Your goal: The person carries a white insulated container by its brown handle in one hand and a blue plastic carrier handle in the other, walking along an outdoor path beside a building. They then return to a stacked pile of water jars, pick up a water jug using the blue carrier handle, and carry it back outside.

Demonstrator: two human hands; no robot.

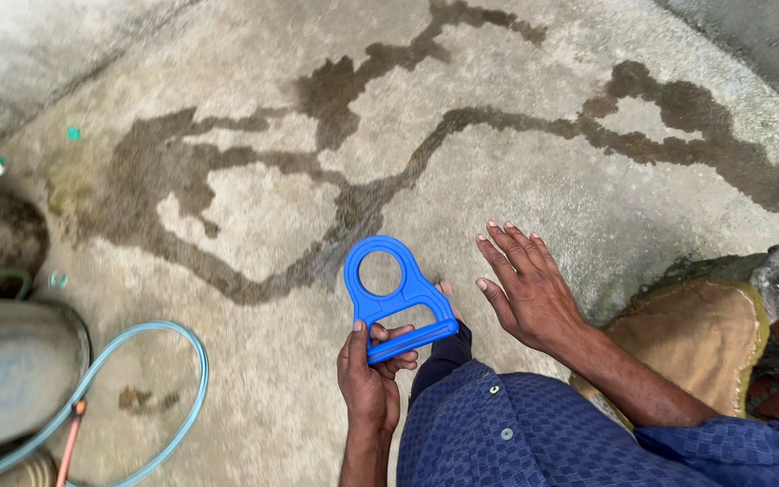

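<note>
While the blue plastic handle [396, 298] was taken as the landmark, the surroundings were logged first. A branching wet streak [362, 194] ran across the concrete floor [254, 397] just beyond and to the left of the handle. Well to its left lay a loop of pale blue hose [193, 361] beside a grey drum [11, 370]. To its right, past the free hand, sat a tan sack-covered mound [701, 338]. Directly below the handle was the person's blue checked shirt [534, 433]. Nothing stood between the camera and the handle.

The left hand [370, 374] gripped the handle's straight bar from below, fingers [394, 347] curled closed around it, thumb on the near side. The right hand [526, 284] hovered just right of the handle, apart from it, palm down, fingers spread and straight.

The handle was held above the floor, ring end pointing away from the person. It was bright blue, one piece, with a round hole at the top, flaring sides, and a slot above the bar.
</note>
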